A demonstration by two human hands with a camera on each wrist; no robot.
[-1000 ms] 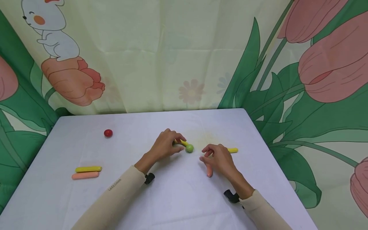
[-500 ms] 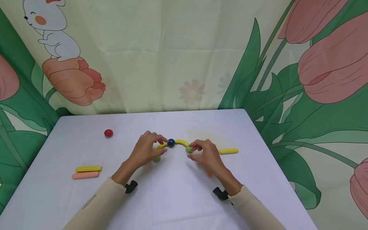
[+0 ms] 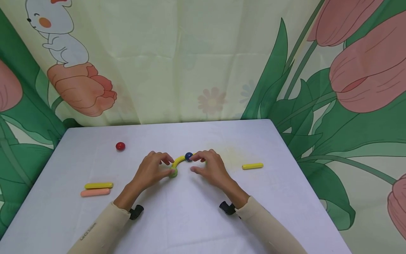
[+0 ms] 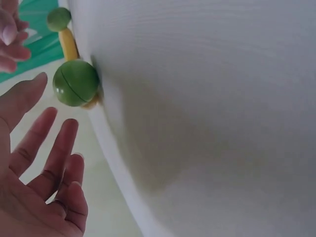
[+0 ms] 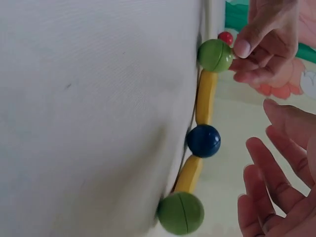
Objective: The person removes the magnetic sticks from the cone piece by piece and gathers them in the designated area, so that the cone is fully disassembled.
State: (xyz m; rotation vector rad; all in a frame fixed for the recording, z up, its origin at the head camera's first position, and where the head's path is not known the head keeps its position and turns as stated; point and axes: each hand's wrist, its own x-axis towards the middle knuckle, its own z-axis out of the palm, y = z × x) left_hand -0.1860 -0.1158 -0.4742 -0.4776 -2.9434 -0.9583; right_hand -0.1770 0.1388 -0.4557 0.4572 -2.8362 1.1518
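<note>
The chain (image 3: 180,160) has been drawn tighter since a moment ago, its near green ball (image 3: 172,172) touched by the left hand (image 3: 151,170), the right hand (image 3: 209,167) held loosely open beside the blue ball (image 3: 188,156), gripping nothing.

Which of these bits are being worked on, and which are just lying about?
In hand: the chain of yellow curved sticks, blue ball and green ball, between left hand and right hand.

Lying about: red ball, yellow stick, yellow-and-orange pair.

Both forearms reach forward; left hand (image 3: 151,170) and right hand (image 3: 210,168) lie close together, fingers loosely spread and relaxed.
</note>
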